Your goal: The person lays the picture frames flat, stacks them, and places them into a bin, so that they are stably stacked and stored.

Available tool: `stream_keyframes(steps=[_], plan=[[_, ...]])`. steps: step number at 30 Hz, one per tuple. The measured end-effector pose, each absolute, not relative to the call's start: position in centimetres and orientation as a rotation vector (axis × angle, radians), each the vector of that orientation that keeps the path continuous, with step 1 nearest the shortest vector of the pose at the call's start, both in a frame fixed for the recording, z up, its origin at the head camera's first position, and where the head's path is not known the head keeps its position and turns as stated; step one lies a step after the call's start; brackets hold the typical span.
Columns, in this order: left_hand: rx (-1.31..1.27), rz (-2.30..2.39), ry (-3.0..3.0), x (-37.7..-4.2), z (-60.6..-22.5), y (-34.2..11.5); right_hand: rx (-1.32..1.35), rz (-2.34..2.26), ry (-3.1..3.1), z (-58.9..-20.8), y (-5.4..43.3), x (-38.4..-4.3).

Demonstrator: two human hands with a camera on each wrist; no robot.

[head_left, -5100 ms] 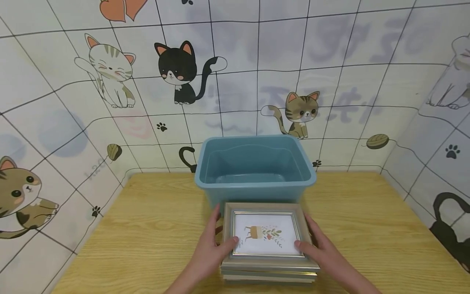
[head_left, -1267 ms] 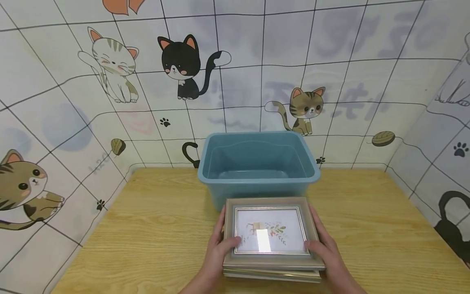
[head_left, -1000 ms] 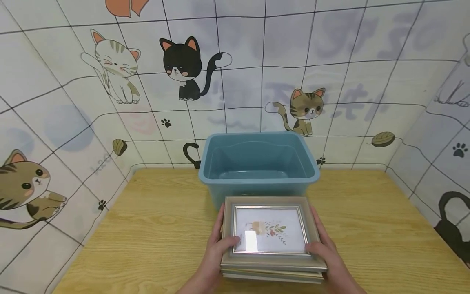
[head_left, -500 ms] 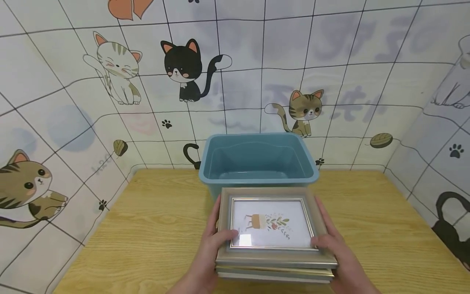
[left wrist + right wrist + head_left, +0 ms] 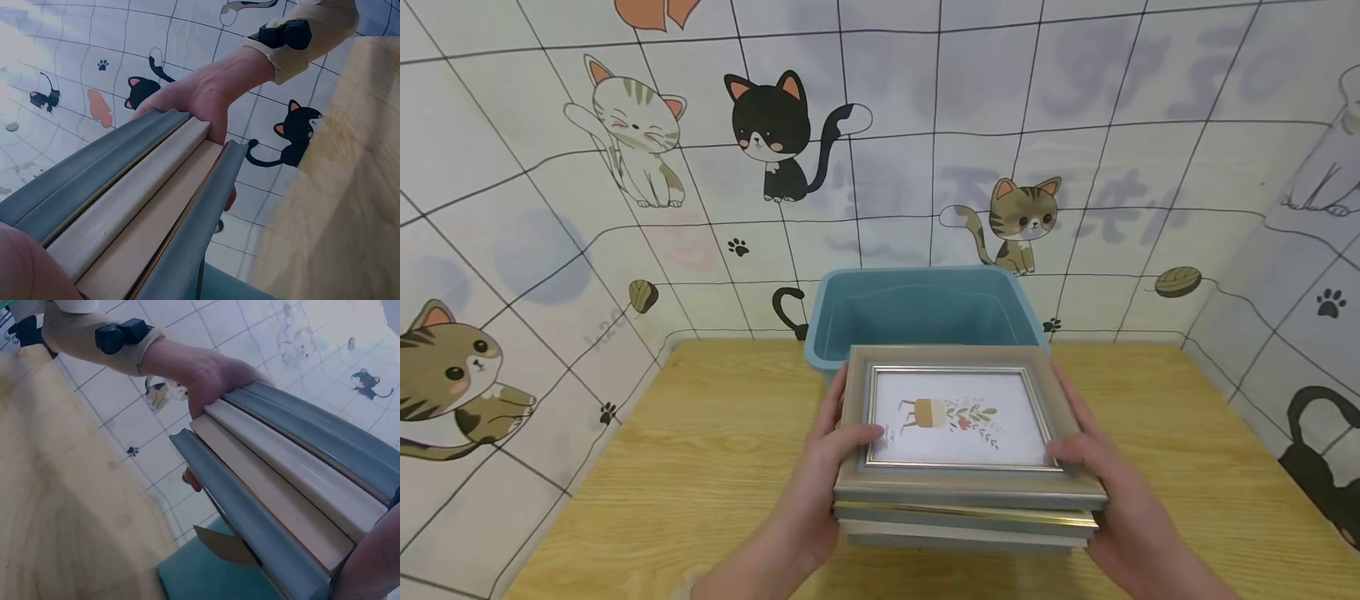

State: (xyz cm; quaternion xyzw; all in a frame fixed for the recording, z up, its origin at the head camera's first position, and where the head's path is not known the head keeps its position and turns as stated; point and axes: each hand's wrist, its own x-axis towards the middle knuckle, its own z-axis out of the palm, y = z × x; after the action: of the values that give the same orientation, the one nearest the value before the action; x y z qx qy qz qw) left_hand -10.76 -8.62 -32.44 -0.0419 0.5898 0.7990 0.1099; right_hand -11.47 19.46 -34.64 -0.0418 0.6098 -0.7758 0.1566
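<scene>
Both hands hold a stack of several picture frames (image 5: 962, 496) in the head view. The top frame (image 5: 955, 357) is silver-grey, with a print of a potted plant on legs. My left hand (image 5: 820, 479) grips the left side, thumb over the top frame's edge; my right hand (image 5: 1123, 483) grips the right side likewise. Grey and cream frame edges (image 5: 137, 194) show in the left wrist view, the stack raised above the table. A brown flap (image 5: 225, 545) hangs out beneath the lowest frame in the right wrist view. The fingers under the stack are mostly hidden.
A blue plastic bin (image 5: 917, 279) stands on the wooden table (image 5: 700, 433) just beyond the stack, its front wall largely hidden by it. Walls (image 5: 895, 108) with cat pictures and grid lines enclose the table at the back and both sides.
Both hands have lifted the stack and moved it forward, up towards the bin; it now covers the bin's front rim. The bin has not moved.
</scene>
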Motion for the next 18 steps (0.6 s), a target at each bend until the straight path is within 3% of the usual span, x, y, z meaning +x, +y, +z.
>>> stream_keyframes(steps=[18], plan=[[-0.033,2.397,1.801,-12.6,-27.0,-9.0,-0.310,-2.280,1.695,-28.7,19.5,-13.4]])
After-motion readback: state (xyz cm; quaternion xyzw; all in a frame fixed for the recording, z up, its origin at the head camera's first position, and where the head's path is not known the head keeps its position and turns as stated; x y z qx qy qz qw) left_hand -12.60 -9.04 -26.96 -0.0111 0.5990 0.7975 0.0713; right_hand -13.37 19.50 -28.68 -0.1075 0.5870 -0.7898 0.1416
